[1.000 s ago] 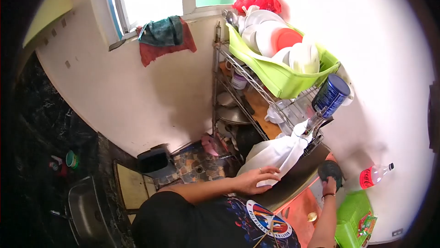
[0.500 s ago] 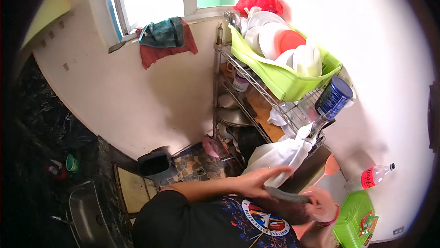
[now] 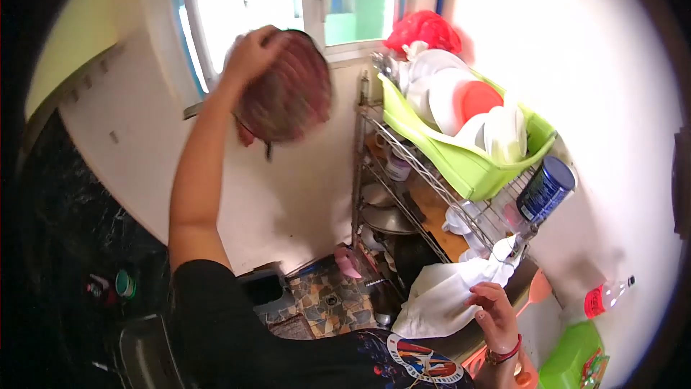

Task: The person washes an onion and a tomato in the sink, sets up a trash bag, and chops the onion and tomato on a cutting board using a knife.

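Note:
My left hand is raised in front of the window, its fingers closed over the upper edge of a round, dark reddish-brown thing. Motion blurs this disc, so its kind cannot be made out; a dark rim shows at its top. Behind it, a corner of red cloth peeks out at the sill. Low on the right, my right hand, with a red band at the wrist, holds nothing; its fingers are bent and apart. It is beside a white cloth hanging from the wire rack.
A wire rack carries a green dish basket of plates and a blue can. Pans fill its lower shelves. At right are a soda bottle and a green container. A sink lies at lower left.
My left hand has swung from in front of my chest up to the window, carrying the round thing. My right hand has let go of it. The view has shifted slightly.

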A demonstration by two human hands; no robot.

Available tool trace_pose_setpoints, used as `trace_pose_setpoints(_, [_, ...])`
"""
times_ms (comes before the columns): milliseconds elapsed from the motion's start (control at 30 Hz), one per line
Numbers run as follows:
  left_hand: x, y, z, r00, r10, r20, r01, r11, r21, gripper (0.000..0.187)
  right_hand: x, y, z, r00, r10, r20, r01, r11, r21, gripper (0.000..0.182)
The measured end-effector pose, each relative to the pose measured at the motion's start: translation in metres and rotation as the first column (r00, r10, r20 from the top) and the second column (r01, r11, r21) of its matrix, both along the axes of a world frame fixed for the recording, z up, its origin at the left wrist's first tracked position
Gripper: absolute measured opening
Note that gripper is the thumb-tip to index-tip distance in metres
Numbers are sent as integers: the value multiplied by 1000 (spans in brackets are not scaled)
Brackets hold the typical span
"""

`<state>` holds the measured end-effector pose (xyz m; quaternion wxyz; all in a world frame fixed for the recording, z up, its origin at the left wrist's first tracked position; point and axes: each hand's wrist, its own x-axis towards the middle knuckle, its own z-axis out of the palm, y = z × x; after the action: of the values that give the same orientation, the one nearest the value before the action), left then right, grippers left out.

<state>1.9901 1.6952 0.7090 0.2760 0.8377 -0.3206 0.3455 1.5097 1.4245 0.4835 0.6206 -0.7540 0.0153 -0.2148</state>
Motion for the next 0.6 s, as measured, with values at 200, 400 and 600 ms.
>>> trace_pose_setpoints(200, [242,45,-103,783,582,218,-609,649,456,65,-5,1,-17,993,-101,-66,93,989,-112,33])
trace_pose_setpoints(400, [147,-18,-152,869,335,364,-358,934,-3,32,-26,3,-25,976,-144,-164,121,982,-142,28])
trace_pose_setpoints(600, [20,-181,-302,755,-135,-641,263,959,108,33,-20,10,-25,980,-64,-189,47,994,-95,26])
